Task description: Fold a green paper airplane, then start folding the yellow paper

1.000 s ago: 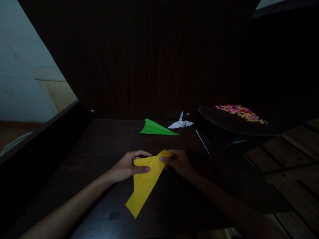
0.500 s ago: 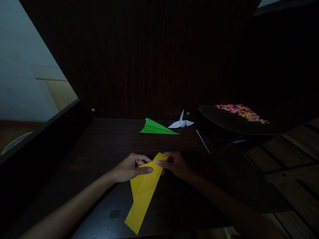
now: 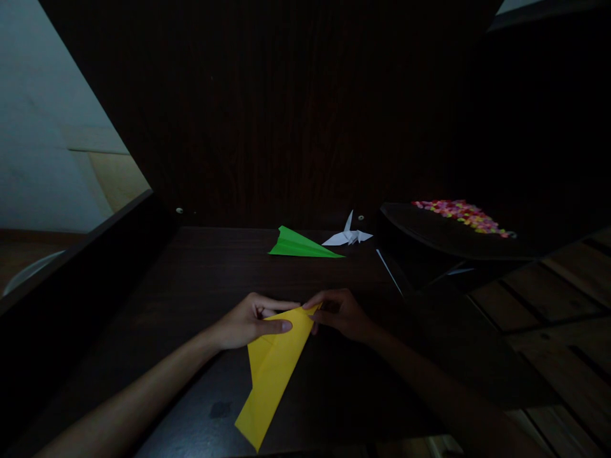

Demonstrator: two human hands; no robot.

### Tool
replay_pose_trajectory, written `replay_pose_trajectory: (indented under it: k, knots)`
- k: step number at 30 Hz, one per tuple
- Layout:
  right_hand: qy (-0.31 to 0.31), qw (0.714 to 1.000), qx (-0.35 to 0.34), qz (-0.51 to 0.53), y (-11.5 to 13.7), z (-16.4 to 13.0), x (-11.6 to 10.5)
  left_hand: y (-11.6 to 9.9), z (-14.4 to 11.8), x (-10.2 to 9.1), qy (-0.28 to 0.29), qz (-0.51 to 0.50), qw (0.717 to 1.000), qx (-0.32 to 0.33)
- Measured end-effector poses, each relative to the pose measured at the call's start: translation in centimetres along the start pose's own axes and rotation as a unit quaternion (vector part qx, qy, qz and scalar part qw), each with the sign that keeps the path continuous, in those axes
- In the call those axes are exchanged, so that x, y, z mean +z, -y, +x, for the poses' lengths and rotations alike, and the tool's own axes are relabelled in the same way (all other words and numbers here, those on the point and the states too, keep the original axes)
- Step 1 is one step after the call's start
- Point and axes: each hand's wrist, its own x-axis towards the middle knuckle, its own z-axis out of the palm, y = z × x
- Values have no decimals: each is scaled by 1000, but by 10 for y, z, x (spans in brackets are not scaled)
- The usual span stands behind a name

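Note:
A folded sheet of yellow paper (image 3: 275, 375) slants across the dark desktop, its lower end pointing toward me. My left hand (image 3: 255, 321) grips its upper left edge, thumb on top and the other fingers behind. At the top right corner, my right hand (image 3: 341, 313) pinches the paper between thumb and forefinger. Beyond my hands lies a green paper plane (image 3: 300, 245), its point to the right. Beside that tip sits a white origami crane (image 3: 348, 236).
The dark desk (image 3: 191, 267) has a raised side board (image 3: 86, 245) at left and a tall back panel (image 3: 286, 114). To the right, a dark shelf (image 3: 405, 219) bears a heap of small colourful pieces (image 3: 465, 215). A thin white strip (image 3: 389, 271) lies near it.
My right forefinger has come over the top of the yellow paper, and the flap that stuck up there is now down. The paper's lower end has shifted slightly left.

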Motion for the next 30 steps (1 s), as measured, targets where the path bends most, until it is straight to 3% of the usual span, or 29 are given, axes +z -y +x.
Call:
replay_pose_trajectory:
  k: [12, 15, 25, 30]
  knots:
    - [-73, 994, 23, -82, 4, 4, 2, -2, 1, 3, -53, 25, 998, 11]
    - [-95, 993, 21, -63, 1, 5, 4, 1, 3, 3, -59, 13, 998, -1]
    - [-94, 995, 30, -30, -1, 7, 8, -10, 2, 4, 27, -2, 999, -36]
    - [-74, 996, 30, -31, 0, 5, 13, -9, 3, 4, 8, -7, 999, -30]
